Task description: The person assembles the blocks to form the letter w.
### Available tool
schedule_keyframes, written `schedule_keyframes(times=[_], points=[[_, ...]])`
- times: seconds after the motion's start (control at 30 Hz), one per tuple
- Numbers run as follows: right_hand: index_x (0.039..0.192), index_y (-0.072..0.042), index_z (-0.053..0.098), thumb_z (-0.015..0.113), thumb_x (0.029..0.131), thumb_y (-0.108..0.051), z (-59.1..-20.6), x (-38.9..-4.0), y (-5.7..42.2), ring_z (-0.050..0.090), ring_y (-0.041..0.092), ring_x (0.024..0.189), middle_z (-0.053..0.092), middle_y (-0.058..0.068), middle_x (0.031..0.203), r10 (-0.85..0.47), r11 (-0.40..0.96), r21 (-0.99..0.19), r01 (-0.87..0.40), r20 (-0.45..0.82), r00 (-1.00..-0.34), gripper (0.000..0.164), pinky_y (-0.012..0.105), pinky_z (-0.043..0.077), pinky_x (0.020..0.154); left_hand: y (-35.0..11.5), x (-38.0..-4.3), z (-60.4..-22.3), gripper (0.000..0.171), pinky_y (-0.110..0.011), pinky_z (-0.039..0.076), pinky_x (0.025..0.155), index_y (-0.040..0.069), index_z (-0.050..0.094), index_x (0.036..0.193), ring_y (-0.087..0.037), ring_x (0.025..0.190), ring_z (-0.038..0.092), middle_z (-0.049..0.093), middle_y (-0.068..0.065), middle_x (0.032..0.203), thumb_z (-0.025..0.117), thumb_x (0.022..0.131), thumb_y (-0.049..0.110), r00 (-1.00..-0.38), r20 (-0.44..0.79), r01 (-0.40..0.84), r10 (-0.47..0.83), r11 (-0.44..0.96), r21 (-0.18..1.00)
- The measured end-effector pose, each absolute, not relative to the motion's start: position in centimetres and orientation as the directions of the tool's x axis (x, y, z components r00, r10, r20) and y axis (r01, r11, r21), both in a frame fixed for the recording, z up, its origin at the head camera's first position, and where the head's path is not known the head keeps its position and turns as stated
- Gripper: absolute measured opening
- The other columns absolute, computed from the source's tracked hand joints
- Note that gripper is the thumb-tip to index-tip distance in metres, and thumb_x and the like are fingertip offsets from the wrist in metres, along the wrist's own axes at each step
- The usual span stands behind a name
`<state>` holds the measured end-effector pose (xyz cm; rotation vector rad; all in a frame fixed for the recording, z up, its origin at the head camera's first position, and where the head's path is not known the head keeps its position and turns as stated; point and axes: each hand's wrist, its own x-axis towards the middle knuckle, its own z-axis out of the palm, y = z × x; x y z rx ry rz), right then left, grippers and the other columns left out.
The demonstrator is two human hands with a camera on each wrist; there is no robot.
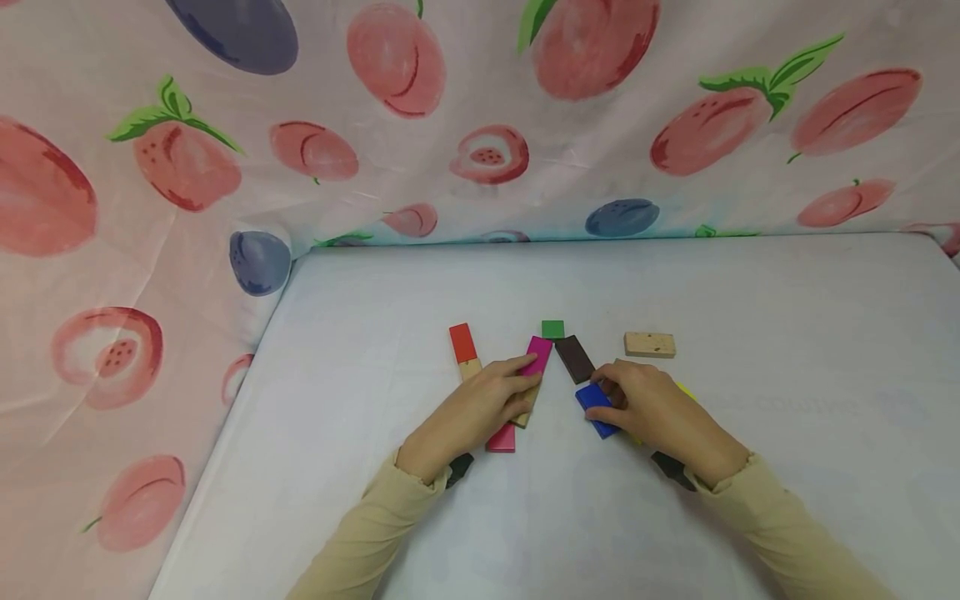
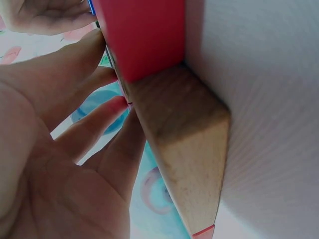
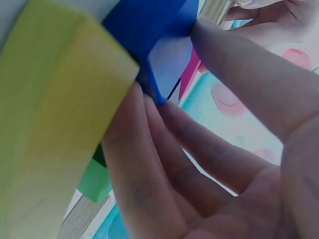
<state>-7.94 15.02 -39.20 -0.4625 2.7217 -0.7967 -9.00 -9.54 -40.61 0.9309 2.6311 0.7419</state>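
Flat coloured blocks lie in slanted rows on the white table. My right hand (image 1: 652, 408) pinches a blue block (image 1: 596, 404) between thumb and fingers, just below a dark brown block (image 1: 574, 358). The right wrist view shows the thumb and fingertips at the edges of the blue block (image 3: 144, 25). My left hand (image 1: 480, 408) rests its extended fingers on a magenta block (image 1: 536, 354) and the wooden block (image 1: 525, 412) below it. A pinkish-red block (image 1: 502, 439) shows under that hand. A green block (image 1: 552, 329) sits at the top, between the magenta and brown ones.
A red-orange block (image 1: 462, 342) and a wooden block (image 1: 469, 368) form a row at left, partly covered by the left hand. Another wooden block (image 1: 649, 344) lies at right. A yellow block (image 3: 65, 99) stands beside the right fingers. Fruit-patterned cloth (image 1: 487, 83) hangs behind the table.
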Motion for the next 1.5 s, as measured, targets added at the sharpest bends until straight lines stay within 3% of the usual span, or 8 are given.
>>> schedule_keyframes(times=[1.5], points=[[0.103, 0.003, 0.064, 0.082, 0.082, -0.017, -39.23, -8.50, 14.98, 0.063, 0.019, 0.078, 0.067, 0.007, 0.084, -0.326, 0.800, -0.565, -0.199, -0.132, -0.936, 0.034, 0.038, 0.059, 0.072, -9.59, -9.08, -40.70, 0.044, -0.033, 0.040, 0.113, 0.007, 0.054, 0.142, -0.025, 0.144, 0.039, 0.039, -0.009, 0.157, 0.061, 0.100, 0.017, -0.760, -0.055, 0.527, 0.648, 0.664, 0.530]])
